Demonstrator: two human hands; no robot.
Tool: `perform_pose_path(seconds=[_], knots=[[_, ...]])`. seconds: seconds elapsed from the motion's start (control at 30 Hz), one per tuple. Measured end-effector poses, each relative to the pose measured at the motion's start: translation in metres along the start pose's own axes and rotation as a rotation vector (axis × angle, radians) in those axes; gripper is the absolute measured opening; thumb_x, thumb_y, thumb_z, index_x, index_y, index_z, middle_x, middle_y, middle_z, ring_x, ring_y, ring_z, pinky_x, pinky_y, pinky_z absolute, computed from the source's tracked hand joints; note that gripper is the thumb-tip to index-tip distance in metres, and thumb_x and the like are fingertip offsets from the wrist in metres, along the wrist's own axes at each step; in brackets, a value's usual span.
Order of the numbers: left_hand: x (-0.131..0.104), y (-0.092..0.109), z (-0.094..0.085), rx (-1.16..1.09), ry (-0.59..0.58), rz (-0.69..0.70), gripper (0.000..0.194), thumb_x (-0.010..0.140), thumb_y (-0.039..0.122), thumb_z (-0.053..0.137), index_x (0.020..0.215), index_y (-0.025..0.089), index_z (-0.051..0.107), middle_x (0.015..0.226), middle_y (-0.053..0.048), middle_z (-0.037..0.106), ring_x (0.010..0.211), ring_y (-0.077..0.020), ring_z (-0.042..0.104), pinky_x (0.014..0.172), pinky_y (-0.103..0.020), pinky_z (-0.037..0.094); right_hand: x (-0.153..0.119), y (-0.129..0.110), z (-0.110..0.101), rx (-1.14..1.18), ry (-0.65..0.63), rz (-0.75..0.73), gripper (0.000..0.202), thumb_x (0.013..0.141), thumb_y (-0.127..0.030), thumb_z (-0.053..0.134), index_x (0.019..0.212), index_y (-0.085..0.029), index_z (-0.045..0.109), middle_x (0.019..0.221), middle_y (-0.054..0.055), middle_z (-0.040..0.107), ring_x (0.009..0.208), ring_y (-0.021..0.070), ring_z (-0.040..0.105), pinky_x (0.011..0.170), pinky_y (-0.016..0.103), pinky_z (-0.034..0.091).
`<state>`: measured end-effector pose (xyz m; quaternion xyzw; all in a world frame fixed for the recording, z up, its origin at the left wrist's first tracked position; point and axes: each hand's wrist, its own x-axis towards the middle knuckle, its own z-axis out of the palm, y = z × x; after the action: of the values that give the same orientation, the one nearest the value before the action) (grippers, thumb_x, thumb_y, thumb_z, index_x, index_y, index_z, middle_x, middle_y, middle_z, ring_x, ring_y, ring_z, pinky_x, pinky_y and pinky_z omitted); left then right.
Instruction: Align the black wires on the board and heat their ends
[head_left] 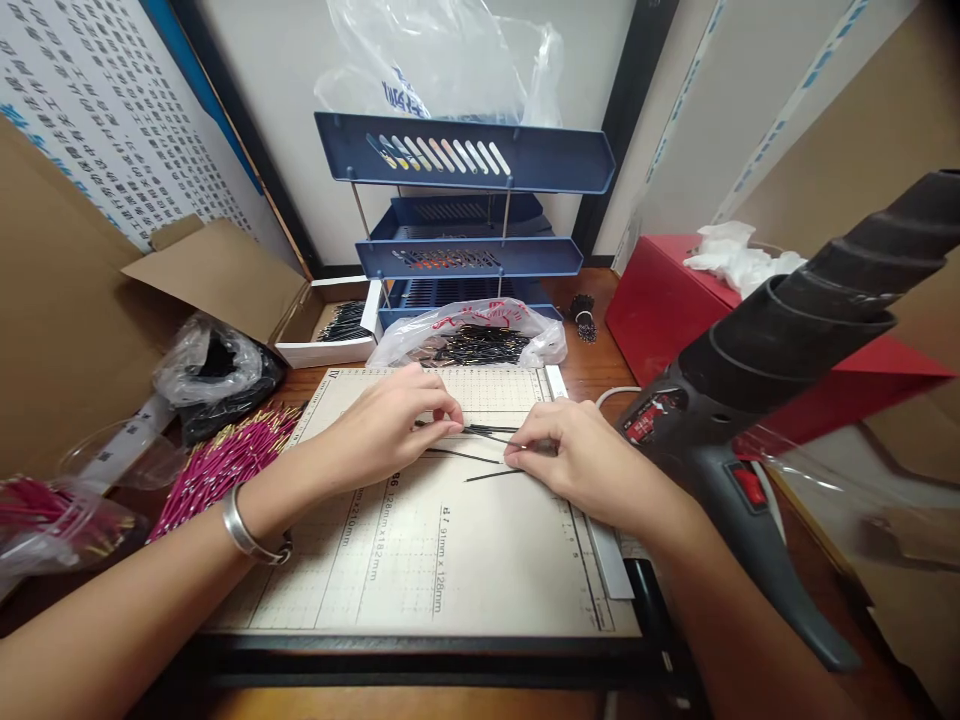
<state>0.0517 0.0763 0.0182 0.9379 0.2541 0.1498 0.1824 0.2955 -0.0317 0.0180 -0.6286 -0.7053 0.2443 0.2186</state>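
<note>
Over the printed gridded board, I have both hands working close together on thin black strands, which lie between them just above the surface or on it; I can't tell which. The left hand pinches one end between thumb and forefinger, while the right hand has thumb and fingers closed on the other side; exactly how many strands it grips, I can't tell. Two more strands slant below the main group towards my right fingers. To do this well, I'd judge, I should pinch lightly, near the ends, and draw stray strands parallel without bending them. Both palms face mostly down, wrists low over the board, forearms angling inward from the lower corners. The left wrist wears a metal bangle; the right forearm passes beside the black tool, so I'd move that elbow gently.
</note>
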Motion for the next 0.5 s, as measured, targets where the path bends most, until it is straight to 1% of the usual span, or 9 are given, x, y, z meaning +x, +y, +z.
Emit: perform_pose_path(seconds=[0.07, 0.13, 0.2, 0.3, 0.33, 0.37, 0.43, 0.47, 0.5], knots=[[0.004, 0.003, -0.002, 0.025, 0.000, 0.029, 0.022, 0.107, 0.030, 0.062, 0.095, 0.021, 0.078, 0.096, -0.006, 0.072, 0.096, -0.0239, 0.058, 0.086, -0.036, 0.042, -0.001, 0.000, -0.005, 0.055, 0.032, 0.022, 0.012, 0.090, -0.033, 0.079, 0.095, -0.024, 0.085, 0.091, 0.003, 0.081, 0.084, 0.0200, 0.067, 0.080, 0.035, 0.044], [0.007, 0.004, -0.003, 0.039, 0.015, 0.054, 0.022, 0.107, 0.028, 0.061, 0.095, 0.021, 0.079, 0.095, -0.006, 0.072, 0.097, -0.0240, 0.057, 0.086, -0.036, 0.042, -0.002, -0.001, -0.009, 0.110, 0.035, 0.025, 0.016, 0.092, -0.035, 0.075, 0.097, -0.024, 0.086, 0.093, 0.003, 0.082, 0.083, 0.0201, 0.068, 0.077, 0.034, 0.045], [0.009, 0.003, -0.003, 0.039, 0.024, 0.065, 0.023, 0.107, 0.027, 0.060, 0.095, 0.022, 0.079, 0.093, -0.005, 0.071, 0.095, -0.0234, 0.057, 0.085, -0.036, 0.042, 0.000, -0.003, -0.012, 0.131, 0.014, 0.007, 0.019, 0.095, -0.033, 0.070, 0.092, -0.024, 0.087, 0.091, 0.003, 0.083, 0.082, 0.0197, 0.069, 0.076, 0.033, 0.045], [0.011, 0.000, -0.001, -0.019, 0.055, 0.045, 0.021, 0.105, 0.030, 0.062, 0.093, 0.022, 0.078, 0.095, -0.005, 0.072, 0.097, -0.0229, 0.059, 0.089, -0.036, 0.044, 0.005, -0.003, -0.011, 0.148, 0.000, 0.020, 0.018, 0.093, -0.029, 0.070, 0.087, -0.023, 0.086, 0.081, 0.002, 0.081, 0.074, 0.0174, 0.066, 0.070, 0.032, 0.043], [0.011, 0.000, 0.001, -0.053, 0.114, 0.011, 0.017, 0.102, 0.035, 0.067, 0.097, 0.022, 0.077, 0.102, -0.005, 0.072, 0.099, -0.0228, 0.060, 0.090, -0.036, 0.046, 0.007, -0.001, -0.010, 0.164, 0.004, 0.024, 0.018, 0.093, -0.030, 0.070, 0.086, -0.022, 0.086, 0.078, 0.001, 0.080, 0.071, 0.0169, 0.064, 0.068, 0.031, 0.042], [0.012, 0.001, 0.003, -0.089, 0.204, -0.050, 0.020, 0.098, 0.040, 0.072, 0.104, 0.021, 0.076, 0.110, -0.006, 0.072, 0.098, -0.0223, 0.060, 0.090, -0.036, 0.047, 0.008, 0.000, -0.008, 0.191, 0.017, 0.027, 0.019, 0.093, -0.030, 0.070, 0.086, -0.021, 0.085, 0.077, 0.002, 0.079, 0.071, 0.0168, 0.063, 0.068, 0.031, 0.042], [0.013, 0.006, 0.010, -0.184, 0.401, -0.235, 0.044, 0.090, 0.051, 0.079, 0.120, 0.019, 0.073, 0.123, -0.009, 0.071, 0.088, -0.0190, 0.059, 0.082, -0.034, 0.049, 0.009, 0.004, -0.007, 0.287, 0.066, 0.043, 0.020, 0.093, -0.033, 0.070, 0.087, -0.020, 0.085, 0.079, 0.003, 0.080, 0.073, 0.0175, 0.065, 0.069, 0.031, 0.044], [0.014, 0.010, 0.013, -0.255, 0.454, -0.337, 0.052, 0.089, 0.056, 0.079, 0.124, 0.018, 0.071, 0.123, -0.010, 0.072, 0.080, -0.0165, 0.057, 0.075, -0.033, 0.049, 0.009, 0.006, -0.006, 0.342, 0.089, 0.051, 0.021, 0.093, -0.034, 0.071, 0.088, -0.020, 0.085, 0.081, 0.003, 0.080, 0.075, 0.0178, 0.066, 0.070, 0.031, 0.045], [0.015, 0.015, 0.018, -0.355, 0.445, -0.410, 0.055, 0.089, 0.060, 0.078, 0.124, 0.017, 0.072, 0.119, -0.009, 0.075, 0.073, -0.0146, 0.054, 0.069, -0.031, 0.048, 0.008, 0.007, -0.006, 0.392, 0.104, 0.054, 0.021, 0.092, -0.036, 0.072, 0.089, -0.020, 0.085, 0.083, 0.003, 0.081, 0.075, 0.0179, 0.067, 0.070, 0.031, 0.046]])
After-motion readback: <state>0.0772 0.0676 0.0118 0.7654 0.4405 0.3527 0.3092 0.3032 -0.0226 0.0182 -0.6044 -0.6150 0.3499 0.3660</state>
